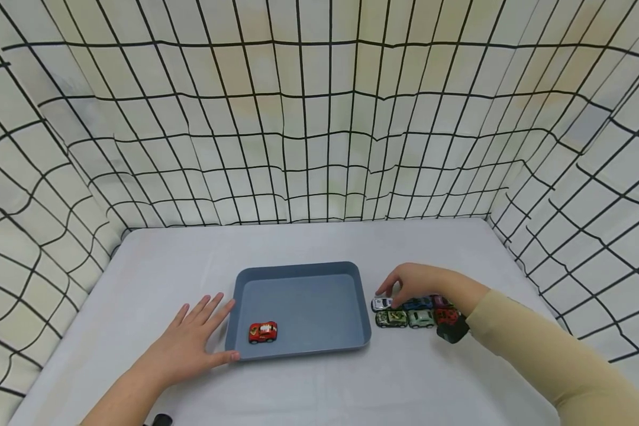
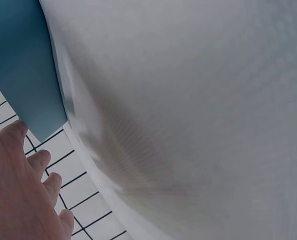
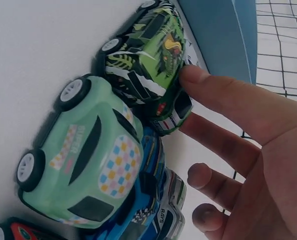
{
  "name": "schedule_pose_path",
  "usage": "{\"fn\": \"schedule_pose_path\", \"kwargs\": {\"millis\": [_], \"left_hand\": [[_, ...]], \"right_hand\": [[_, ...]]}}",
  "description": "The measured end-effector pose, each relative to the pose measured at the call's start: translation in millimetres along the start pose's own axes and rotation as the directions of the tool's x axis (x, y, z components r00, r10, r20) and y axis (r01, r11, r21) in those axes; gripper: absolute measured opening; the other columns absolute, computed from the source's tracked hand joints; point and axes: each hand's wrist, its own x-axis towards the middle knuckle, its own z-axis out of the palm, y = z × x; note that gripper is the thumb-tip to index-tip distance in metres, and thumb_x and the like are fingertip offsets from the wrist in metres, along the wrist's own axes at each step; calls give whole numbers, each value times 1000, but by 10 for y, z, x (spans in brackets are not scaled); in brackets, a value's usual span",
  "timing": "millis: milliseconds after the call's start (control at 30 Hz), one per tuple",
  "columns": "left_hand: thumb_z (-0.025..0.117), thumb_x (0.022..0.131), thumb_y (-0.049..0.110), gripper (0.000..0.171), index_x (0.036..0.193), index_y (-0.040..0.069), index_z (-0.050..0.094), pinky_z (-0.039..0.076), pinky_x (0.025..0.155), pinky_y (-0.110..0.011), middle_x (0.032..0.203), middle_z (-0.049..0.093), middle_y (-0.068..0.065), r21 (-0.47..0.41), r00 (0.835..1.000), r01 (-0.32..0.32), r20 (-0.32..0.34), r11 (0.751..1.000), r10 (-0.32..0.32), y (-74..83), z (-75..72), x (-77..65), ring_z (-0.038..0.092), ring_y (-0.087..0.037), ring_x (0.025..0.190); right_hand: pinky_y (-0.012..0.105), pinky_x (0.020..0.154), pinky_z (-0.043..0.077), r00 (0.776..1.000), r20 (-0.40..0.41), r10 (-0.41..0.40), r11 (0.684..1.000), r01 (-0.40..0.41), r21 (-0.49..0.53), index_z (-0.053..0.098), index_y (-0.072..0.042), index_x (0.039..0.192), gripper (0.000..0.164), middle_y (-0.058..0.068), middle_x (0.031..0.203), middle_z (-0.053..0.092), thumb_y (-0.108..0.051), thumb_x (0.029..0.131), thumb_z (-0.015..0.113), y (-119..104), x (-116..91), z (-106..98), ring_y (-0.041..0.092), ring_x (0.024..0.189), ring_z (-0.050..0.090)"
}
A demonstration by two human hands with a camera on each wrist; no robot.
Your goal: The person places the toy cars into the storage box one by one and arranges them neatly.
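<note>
My left hand point(image 1: 191, 346) lies spread at the left side of a blue-grey tray point(image 1: 303, 355), its thumb at the near-left corner. A red toy car point(image 1: 262, 332) sits in the tray's near-left part. Right of the tray, my right hand point(image 1: 418, 281) reaches down to grouped toy cars, thumb and index finger around a partly hidden white toy car point(image 1: 381, 303). Close by are a green camouflage car point(image 3: 146, 55), a mint-green car point(image 3: 88, 155), a blue car point(image 3: 133, 215) and a red-and-black car point(image 1: 446, 316). The right wrist view hides the index fingertip.
A white cloth covers the table point(image 1: 319, 390). White fabric with a black grid point(image 1: 319, 118) stands around the back and both sides. A purple car point(image 1: 439, 302) sits at the group's far right, partly under the right wrist. A black wrist device point(image 1: 452, 330) hangs near the cars.
</note>
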Motion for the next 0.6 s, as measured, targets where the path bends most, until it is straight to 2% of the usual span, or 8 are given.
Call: {"fn": "schedule_pose_path", "kwargs": {"millis": [267,433,600], "left_hand": [[59,75,81,105,155,18,35,13,115,-66,160,29,-16,12,1000,2,2,1000,-2,14,-6,5,23,-42,146],[59,75,81,105,155,17,36,13,115,-66,160,29,-17,15,1000,9,7,1000,-9,19,-7,9,23,-42,146],[59,75,81,106,155,17,35,13,115,-66,160,29,-16,12,1000,11,9,1000,-11,19,-13,8,22,-42,146]], "right_hand": [[27,60,49,999,5,-46,997,46,-61,74,-26,118,37,-9,96,65,-12,84,77,-37,11,35,9,64,55],[27,59,46,996,-2,-89,990,89,-112,73,-26,120,37,-10,95,63,-11,86,73,-18,24,50,8,66,51],[27,59,45,995,-7,-103,989,102,-110,72,-25,121,38,-9,95,63,-8,86,71,-5,34,63,9,66,50]]}}
